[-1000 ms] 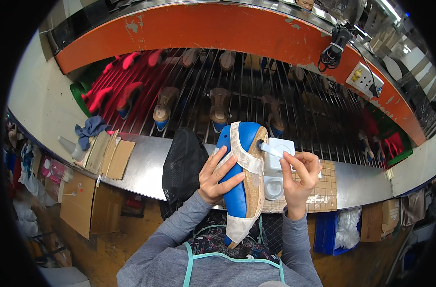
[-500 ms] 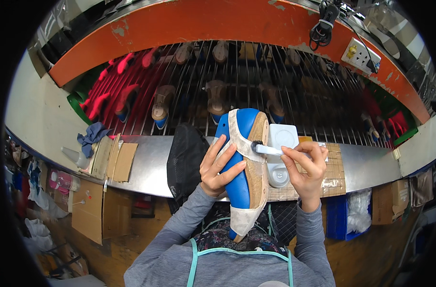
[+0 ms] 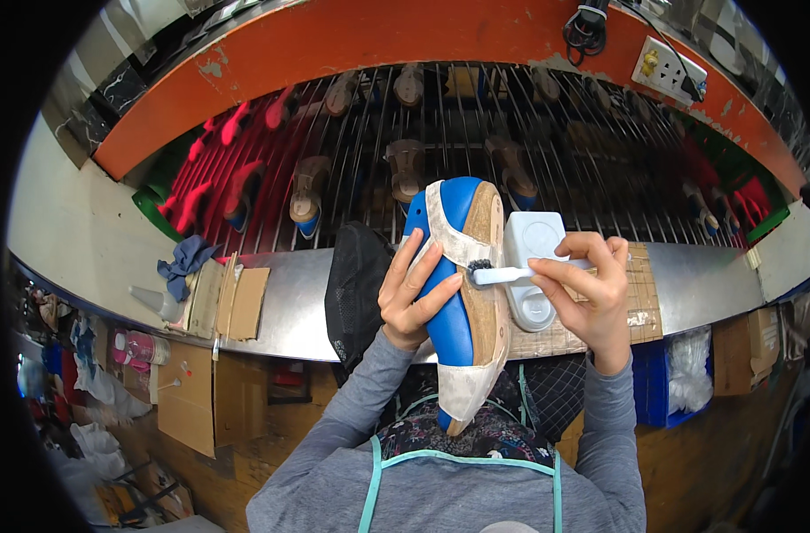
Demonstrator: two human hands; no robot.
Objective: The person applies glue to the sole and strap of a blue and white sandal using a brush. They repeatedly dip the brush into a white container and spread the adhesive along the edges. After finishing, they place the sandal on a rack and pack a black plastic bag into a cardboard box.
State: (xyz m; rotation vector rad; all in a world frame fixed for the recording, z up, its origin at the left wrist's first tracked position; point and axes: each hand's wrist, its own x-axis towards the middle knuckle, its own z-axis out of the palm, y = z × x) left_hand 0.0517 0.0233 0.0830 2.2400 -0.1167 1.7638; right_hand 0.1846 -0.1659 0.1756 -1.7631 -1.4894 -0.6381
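My left hand grips a blue shoe last from its left side, fingers spread across it. Pale upper pieces, one a strap and one at the near end, wrap the last, and a tan cork-like sole runs along its right side. Pinched in my right hand is a white-handled brush. Its dark bristles touch the sole just below the strap's edge. Behind the brush, a white two-well container stands on the bench.
A slatted conveyor carrying several lasts runs beyond the metal bench, under an orange panel. Dark mesh lies left of my hand. Cardboard covers the bench at right; a blue bin holds clear plastic below.
The brush has gone from the strap's edge to the sole just below it. The last sits slightly higher and further right in the picture, and the whole view has shifted a little.
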